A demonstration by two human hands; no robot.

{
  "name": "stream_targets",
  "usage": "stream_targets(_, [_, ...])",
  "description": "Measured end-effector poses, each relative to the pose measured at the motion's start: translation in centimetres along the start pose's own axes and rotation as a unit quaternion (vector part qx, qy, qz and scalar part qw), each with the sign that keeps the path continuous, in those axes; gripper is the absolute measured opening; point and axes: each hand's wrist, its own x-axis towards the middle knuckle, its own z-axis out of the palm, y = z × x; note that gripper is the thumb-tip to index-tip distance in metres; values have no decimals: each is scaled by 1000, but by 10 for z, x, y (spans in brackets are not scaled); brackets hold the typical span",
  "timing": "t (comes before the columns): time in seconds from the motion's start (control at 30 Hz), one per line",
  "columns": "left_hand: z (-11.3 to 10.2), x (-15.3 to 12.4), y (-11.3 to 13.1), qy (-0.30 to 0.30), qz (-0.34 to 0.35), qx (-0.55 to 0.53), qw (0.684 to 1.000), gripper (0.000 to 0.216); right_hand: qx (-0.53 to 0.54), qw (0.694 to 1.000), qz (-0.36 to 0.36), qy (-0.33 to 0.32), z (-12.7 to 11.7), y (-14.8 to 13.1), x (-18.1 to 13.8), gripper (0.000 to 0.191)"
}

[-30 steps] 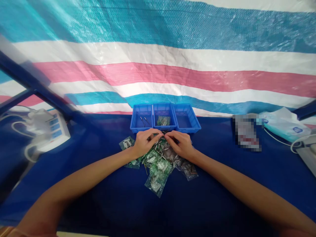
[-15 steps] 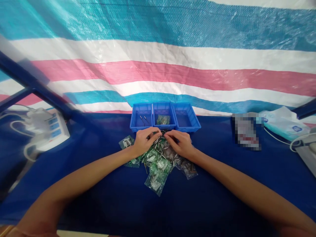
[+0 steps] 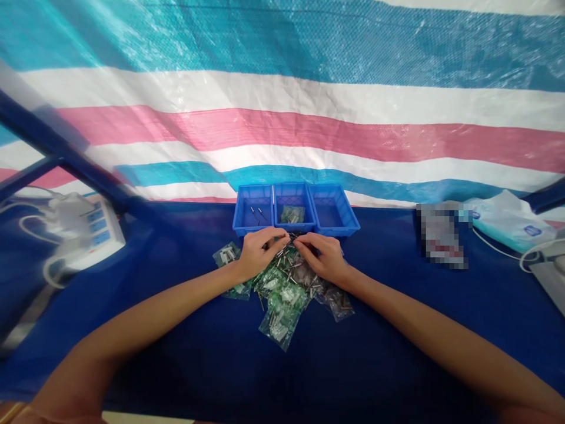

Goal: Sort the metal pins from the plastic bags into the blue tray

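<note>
My left hand (image 3: 260, 252) and my right hand (image 3: 324, 254) meet almost fingertip to fingertip above a heap of small metal rods (image 3: 289, 265). Both are closed in a pinch; whatever lies between the fingers is too small to make out. Among and under the rods lie clear plastic bags (image 3: 280, 321), several with light and metal pieces inside. One small bag (image 3: 227, 254) lies beside my left wrist, and a bag with brownish pieces (image 3: 339, 301) lies under my right wrist. Just beyond my fingers stand three joined blue bins.
Two thin rods lie in the left bin (image 3: 241, 219); a small bag is in the middle bin (image 3: 309, 225). A white power strip (image 3: 103, 235) with plugs stands left, a tissue pack (image 3: 507, 224) right. Behind hangs a striped sheet (image 3: 282, 129).
Almost nothing differs. Both hands keep their place over the heap, with only a slight shift of the fingers. The bins and bags have stayed put.
</note>
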Motion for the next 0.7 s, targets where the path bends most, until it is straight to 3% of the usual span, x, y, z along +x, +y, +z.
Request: stream_targets(0.7, [0,1,-3,6,48,-4,999,11,0,1000,5,8,0,0,0,12])
